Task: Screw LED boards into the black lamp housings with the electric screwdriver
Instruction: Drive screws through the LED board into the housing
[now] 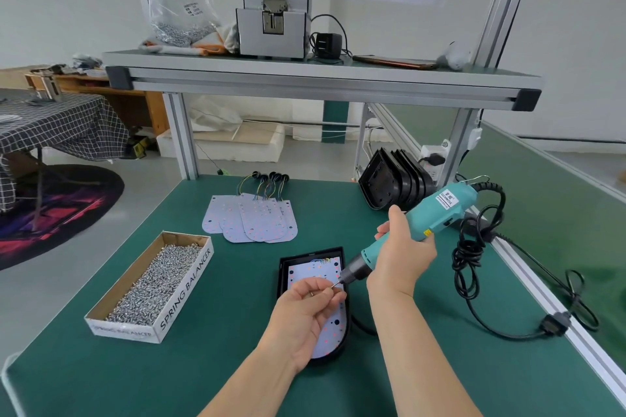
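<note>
Gripping hand (right): right hand (403,254) is wrapped round the teal body of the electric screwdriver (440,210), wrist cocked, tool tilted with the bit pointing down-left.
Left hand: left hand (305,311) is palm-up over the housing, fingers curled, thumb and forefinger pinching a small screw (331,288) right at the bit tip. The screw is tiny, so I can't tell whether it's seated on the bit.
Work piece: black lamp housing (283,276) lies flat near the middle of the worktop's front edge. The LED board (333,332) sits inside it, partly covered by the left hand.
Spare boards: fanned stack of loose LED boards (250,220) with wire tails sits toward the back edge, centre.
Spare housings: row of black housings (389,179) stands on edge at the back-right corner, beside the frame post.
Screws: open cardboard box (152,284) full of screws sits front-left, printed "SPRING BALANCER".
Cable: screwdriver's black cord (474,257) is bundled and looped along the right edge.
Worktop: green mat (203,366), aluminium-profile frame.
Upper shelf: shelf (305,78) carries a grey metal machine (271,30), a bag of screws (179,20), a black adapter (327,44) and a phone (393,62).
Room: table with checked cloth (57,125) and a round dark rug (61,210) on the left; white walls with posted sheets.
</note>
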The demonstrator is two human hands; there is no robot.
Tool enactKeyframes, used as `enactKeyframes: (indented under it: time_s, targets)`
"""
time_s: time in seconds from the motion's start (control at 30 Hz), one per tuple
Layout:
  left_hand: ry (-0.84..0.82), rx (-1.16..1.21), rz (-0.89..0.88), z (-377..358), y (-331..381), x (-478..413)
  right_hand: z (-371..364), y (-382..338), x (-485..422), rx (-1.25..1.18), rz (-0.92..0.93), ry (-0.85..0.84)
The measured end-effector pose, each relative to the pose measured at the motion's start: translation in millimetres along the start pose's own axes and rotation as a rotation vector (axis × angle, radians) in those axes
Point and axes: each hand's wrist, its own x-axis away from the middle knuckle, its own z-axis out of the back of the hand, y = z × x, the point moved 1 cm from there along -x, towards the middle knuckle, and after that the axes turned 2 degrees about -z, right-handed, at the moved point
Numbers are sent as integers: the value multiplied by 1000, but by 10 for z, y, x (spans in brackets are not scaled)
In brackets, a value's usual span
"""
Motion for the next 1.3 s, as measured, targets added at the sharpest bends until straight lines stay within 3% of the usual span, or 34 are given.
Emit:
enactKeyframes:
  time_s: [0.17, 0.37, 0.4, 0.5, 0.57, 0.83, 1.3]
  targets:
    - [26, -119, -1, -49, -17, -17, -12, -92, -32, -25, 51, -37]
    - [175, -647, -157, -114, 95, -28, -68, -251, -85, -32, 167, -81]
    - [212, -795, -225, -114, 130, -43, -76, -271, -93, -30, 187, -89]
    - [234, -1550, -347, -142, 196, -61, -105, -298, -117, -18, 234, -114]
    - [185, -1789, -373, -168, 197, -85, -116, -281, -141, -9, 246, -136]
    - [10, -2116, -487, -217, 94, -230, -125, -2, -230, 165, 331, -213]
    - [-38, -2169, -508, -204, 21, -318, -182, 254, -298, 297, 357, -221]
